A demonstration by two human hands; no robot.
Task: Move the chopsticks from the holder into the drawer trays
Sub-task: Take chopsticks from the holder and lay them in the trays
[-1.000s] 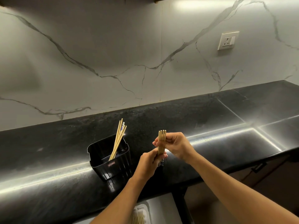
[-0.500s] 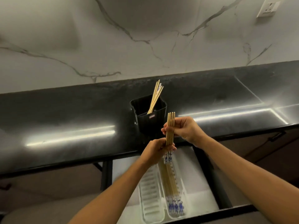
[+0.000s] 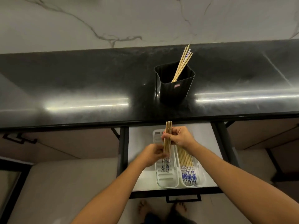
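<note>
The bundle of chopsticks (image 3: 167, 139), approx. four pcs, is held upright between both hands over the open drawer (image 3: 140, 151), just above the left tray (image 3: 166, 180). The right hand (image 3: 181, 136) pinches the bundle near its plain top, fingers curled round it. The left hand (image 3: 153, 155) grips it lower, near the painted ends.

One sec. ago the same bundle was over the counter (image 3: 80, 78), beside the holder (image 3: 174, 84); now it has come forward and down, to the drawer side. I judge that the carry is nearly finished. The next step is probably to lay the bundle flat into the left tray, painted ends toward the person, like the laid chopsticks (image 3: 186, 164) in the right tray (image 3: 199, 172). The task is not complete: the leaning chopsticks (image 3: 182, 62) stand in the holder.

Materials etc.: the chopsticks are thin, straight, of pale wood or bamboo, w/ a blue-white pattern on one end. They look smooth, so they may roll or slip apart if released unevenly. The trays are white plastic, long, w/ slots in the bottom and rounded corners. The holder is black plastic, squarish, w/ a small label. The counter is dark polished stone and reflects strips of light. The wall (image 3: 113, 21) behind is pale marble w/ grey veins.
</note>
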